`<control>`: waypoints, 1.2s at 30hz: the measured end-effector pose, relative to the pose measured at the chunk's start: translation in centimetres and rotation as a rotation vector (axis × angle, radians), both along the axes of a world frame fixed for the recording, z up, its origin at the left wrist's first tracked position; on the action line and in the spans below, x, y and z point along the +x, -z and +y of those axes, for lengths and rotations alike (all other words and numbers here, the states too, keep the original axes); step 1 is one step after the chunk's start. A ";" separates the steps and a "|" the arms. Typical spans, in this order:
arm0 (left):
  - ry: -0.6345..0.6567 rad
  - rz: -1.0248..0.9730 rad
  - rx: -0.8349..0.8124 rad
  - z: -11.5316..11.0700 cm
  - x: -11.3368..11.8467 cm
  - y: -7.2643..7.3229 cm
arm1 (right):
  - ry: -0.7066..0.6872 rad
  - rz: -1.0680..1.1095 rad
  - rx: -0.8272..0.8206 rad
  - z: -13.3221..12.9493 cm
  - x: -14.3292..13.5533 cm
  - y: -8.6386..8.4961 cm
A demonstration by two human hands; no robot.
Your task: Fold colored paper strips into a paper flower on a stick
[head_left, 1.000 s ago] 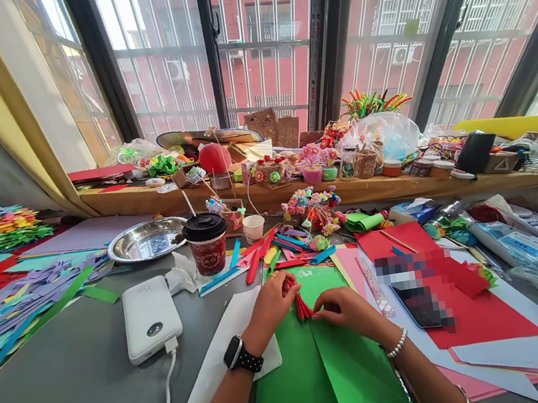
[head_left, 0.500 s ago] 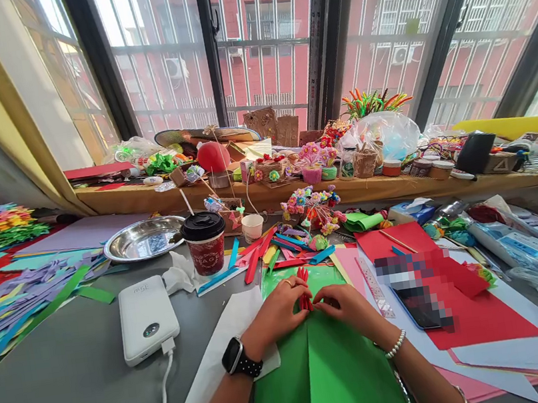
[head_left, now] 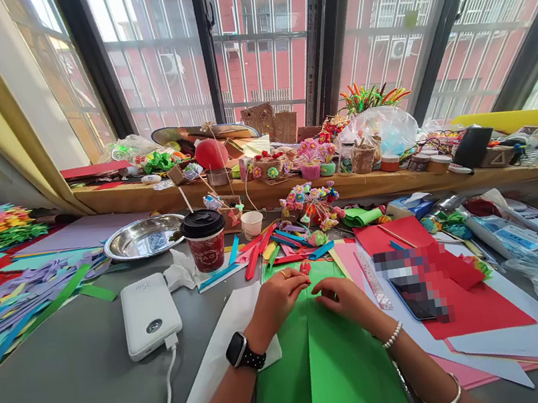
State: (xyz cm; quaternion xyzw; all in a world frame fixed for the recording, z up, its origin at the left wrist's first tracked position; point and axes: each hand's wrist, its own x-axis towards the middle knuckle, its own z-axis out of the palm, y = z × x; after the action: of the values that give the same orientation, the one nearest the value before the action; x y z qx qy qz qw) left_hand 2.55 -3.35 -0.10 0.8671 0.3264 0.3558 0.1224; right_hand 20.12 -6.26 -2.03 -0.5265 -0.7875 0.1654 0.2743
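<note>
My left hand (head_left: 277,304), with a black-strapped watch on the wrist, pinches a small red folded paper piece (head_left: 304,268) between thumb and fingers. Most of that piece is hidden behind the fingertips. Just to the right, my right hand (head_left: 349,302) has bent fingers with a gap between thumb and forefinger, and nothing shows in it. Both hands hover over green paper (head_left: 343,379), whose front part has a loose folded sheet or flap. A white paper sheet (head_left: 221,353) lies under my left wrist.
Left of my hands are a white power bank (head_left: 150,315) with a cable, a lidded cup (head_left: 205,244) and a metal plate (head_left: 126,241). Coloured paper strips (head_left: 261,253) lie ahead. On the right are a ruler (head_left: 373,283), a phone (head_left: 417,297) and red paper (head_left: 487,307).
My left hand has turned so its fingers cover more of the red paper piece, which sits lower. The right fingertips have moved slightly away from it. The camera view has shifted a little.
</note>
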 end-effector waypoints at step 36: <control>-0.078 -0.010 0.006 -1.3 1.5 0.7 | 0.261 0.384 0.238 -1.0 -0.7 -1.9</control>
State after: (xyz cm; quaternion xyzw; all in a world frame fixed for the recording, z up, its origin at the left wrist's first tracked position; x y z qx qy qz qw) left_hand 4.06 -4.64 -0.80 0.8524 0.3582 0.3655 0.1075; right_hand 19.43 -7.22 -0.11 -0.5468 -0.6602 0.1318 0.4978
